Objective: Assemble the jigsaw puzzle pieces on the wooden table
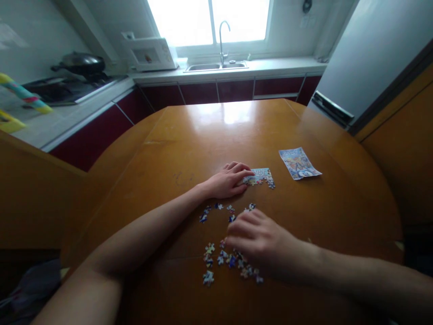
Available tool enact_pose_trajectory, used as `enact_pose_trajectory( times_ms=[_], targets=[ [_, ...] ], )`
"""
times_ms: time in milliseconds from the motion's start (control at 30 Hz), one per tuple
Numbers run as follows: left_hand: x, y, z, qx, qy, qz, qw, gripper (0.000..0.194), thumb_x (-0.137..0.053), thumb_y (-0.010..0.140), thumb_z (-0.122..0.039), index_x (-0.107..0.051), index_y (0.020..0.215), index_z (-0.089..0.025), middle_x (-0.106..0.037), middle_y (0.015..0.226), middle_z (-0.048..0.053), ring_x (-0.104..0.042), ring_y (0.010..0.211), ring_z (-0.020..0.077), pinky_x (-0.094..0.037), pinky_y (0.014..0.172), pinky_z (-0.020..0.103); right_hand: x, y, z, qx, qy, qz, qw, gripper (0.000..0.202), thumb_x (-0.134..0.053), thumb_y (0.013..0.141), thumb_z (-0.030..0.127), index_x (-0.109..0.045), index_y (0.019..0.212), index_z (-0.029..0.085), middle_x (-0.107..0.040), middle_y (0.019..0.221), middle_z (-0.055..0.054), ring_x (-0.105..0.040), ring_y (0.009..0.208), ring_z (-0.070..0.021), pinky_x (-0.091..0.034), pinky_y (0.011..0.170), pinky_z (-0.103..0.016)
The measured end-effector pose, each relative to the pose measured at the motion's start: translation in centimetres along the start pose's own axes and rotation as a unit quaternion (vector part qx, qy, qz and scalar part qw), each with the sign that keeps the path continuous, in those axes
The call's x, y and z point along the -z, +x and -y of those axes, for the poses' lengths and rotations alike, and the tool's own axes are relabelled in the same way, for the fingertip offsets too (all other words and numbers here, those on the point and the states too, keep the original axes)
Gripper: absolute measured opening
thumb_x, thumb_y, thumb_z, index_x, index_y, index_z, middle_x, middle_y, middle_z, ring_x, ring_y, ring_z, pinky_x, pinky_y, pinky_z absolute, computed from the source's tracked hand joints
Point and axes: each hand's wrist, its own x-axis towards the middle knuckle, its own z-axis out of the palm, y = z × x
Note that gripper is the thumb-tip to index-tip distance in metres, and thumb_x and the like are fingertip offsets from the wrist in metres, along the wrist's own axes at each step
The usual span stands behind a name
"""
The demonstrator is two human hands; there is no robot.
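Observation:
My left hand (230,181) lies flat, fingers stretched out, over the left end of a partly joined jigsaw puzzle (260,175). The puzzle's top and right edges show, and the rest is under my hand. Closer to me, my right hand (252,234) hovers over loose puzzle pieces (232,260), its fingers curled together and slightly blurred. Whether a piece is between its fingertips is hidden. A looser arc of puzzle pieces (219,206) lies between the two hands, partly covered by the right one.
A creased picture sheet (299,163) rests at the right on the wooden table (216,140). Beyond the table's far edge are a counter with a sink (216,66), a white microwave (150,54) and a wok (81,63) on the stove. A refrigerator (368,58) stands at the right.

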Motion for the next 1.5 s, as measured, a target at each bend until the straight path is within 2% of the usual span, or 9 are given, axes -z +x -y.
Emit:
enact_pose_trajectory(
  times_ms=[67, 100, 167, 267, 500, 867, 1233, 1400, 1500],
  targets=[
    [-0.1, 0.0, 0.0, 0.001, -0.002, -0.005, 1.0, 0.043, -0.054, 0.097, -0.035, -0.052, 0.139, -0.029, -0.054, 0.137, 0.008, -0.044, 0.129, 0.0286, -0.035, 0.114, 0.05, 1.5, 0.1, -2.9, -0.088, 0.004, -0.071, 0.994, 0.021, -0.053, 0.096, 0.011, -0.069, 0.106, 0.02, -0.069, 0.103, -0.008, -0.056, 0.098, -0.022, -0.046, 0.089, -0.039],
    [-0.1, 0.0, 0.0, 0.001, -0.003, -0.005, 1.0, 0.042, -0.054, 0.097, -0.036, -0.052, 0.139, -0.029, -0.054, 0.137, 0.008, -0.045, 0.128, 0.0286, -0.035, 0.113, 0.05, 2.0, 0.0, -4.2, -0.11, 0.011, -0.093, 0.99, 0.021, -0.053, 0.096, 0.01, -0.07, 0.103, 0.02, -0.069, 0.1, -0.007, -0.056, 0.097, -0.0218, -0.047, 0.089, -0.039],
    [-0.1, 0.0, 0.1, -0.001, -0.005, -0.003, 1.0, 0.042, -0.054, 0.097, -0.036, -0.052, 0.139, -0.029, -0.054, 0.136, 0.008, -0.045, 0.128, 0.0287, -0.035, 0.113, 0.05, 2.4, -0.3, -6.2, -0.128, 0.033, -0.1, 0.986, 0.02, -0.054, 0.095, 0.01, -0.07, 0.1, 0.021, -0.069, 0.098, -0.006, -0.057, 0.097, -0.0213, -0.049, 0.088, -0.038],
    [0.0, 0.0, 0.1, -0.003, -0.004, 0.001, 1.0, 0.042, -0.054, 0.097, -0.036, -0.052, 0.139, -0.029, -0.054, 0.136, 0.008, -0.045, 0.127, 0.0286, -0.035, 0.113, 0.05, 2.3, -0.8, -7.4, -0.13, 0.047, -0.076, 0.987, 0.017, -0.057, 0.094, 0.011, -0.071, 0.095, 0.02, -0.069, 0.096, -0.005, -0.058, 0.094, -0.0197, -0.05, 0.085, -0.035],
    [0.0, 0.0, 0.2, -0.008, -0.007, 0.002, 1.0, 0.043, -0.054, 0.097, -0.036, -0.052, 0.139, -0.029, -0.054, 0.135, 0.008, -0.045, 0.127, 0.0289, -0.035, 0.113, 0.05, 2.5, -1.2, -7.5, -0.153, 0.048, -0.016, 0.987, 0.014, -0.061, 0.092, 0.013, -0.072, 0.09, 0.02, -0.067, 0.091, -0.004, -0.058, 0.089, -0.0178, -0.048, 0.079, -0.031],
    [0.1, 0.0, 0.2, -0.007, -0.001, 0.002, 1.0, 0.043, -0.055, 0.097, -0.037, -0.052, 0.139, -0.028, -0.054, 0.136, 0.008, -0.044, 0.128, 0.029, -0.036, 0.113, 0.05, 2.3, -1.4, -8.1, -0.158, 0.037, 0.0, 0.987, 0.011, -0.063, 0.091, 0.015, -0.073, 0.089, 0.02, -0.067, 0.09, -0.004, -0.057, 0.089, -0.0178, -0.046, 0.078, -0.031],
    [0.1, 0.0, 0.2, -0.002, -0.011, -0.001, 1.0, 0.044, -0.056, 0.097, -0.036, -0.052, 0.14, -0.029, -0.054, 0.135, 0.008, -0.044, 0.127, 0.0291, -0.036, 0.113, 0.051, 2.4, -1.4, -7.6, -0.169, 0.055, 0.02, 0.984, 0.013, -0.061, 0.092, 0.014, -0.073, 0.09, 0.019, -0.068, 0.093, -0.005, -0.059, 0.092, -0.018, -0.048, 0.081, -0.031],
    [0.1, 0.0, 0.2, -0.003, -0.012, -0.003, 1.0, 0.043, -0.055, 0.097, -0.037, -0.052, 0.139, -0.028, -0.054, 0.135, 0.009, -0.045, 0.127, 0.0288, -0.037, 0.113, 0.05, 2.4, -1.3, -7.4, -0.156, 0.059, 0.019, 0.986, 0.013, -0.061, 0.093, 0.016, -0.073, 0.091, 0.019, -0.068, 0.093, -0.005, -0.058, 0.093, -0.0174, -0.047, 0.082, -0.03],
    [0.0, 0.0, 0.2, -0.004, -0.014, -0.006, 1.0, 0.043, -0.055, 0.097, -0.036, -0.052, 0.139, -0.028, -0.054, 0.135, 0.009, -0.045, 0.126, 0.029, -0.037, 0.113, 0.051, 2.3, -1.1, -6.4, -0.108, 0.053, 0.034, 0.992, 0.012, -0.061, 0.094, 0.019, -0.073, 0.093, 0.019, -0.066, 0.091, -0.005, -0.056, 0.088, -0.0168, -0.045, 0.078, -0.029]
  ],
)
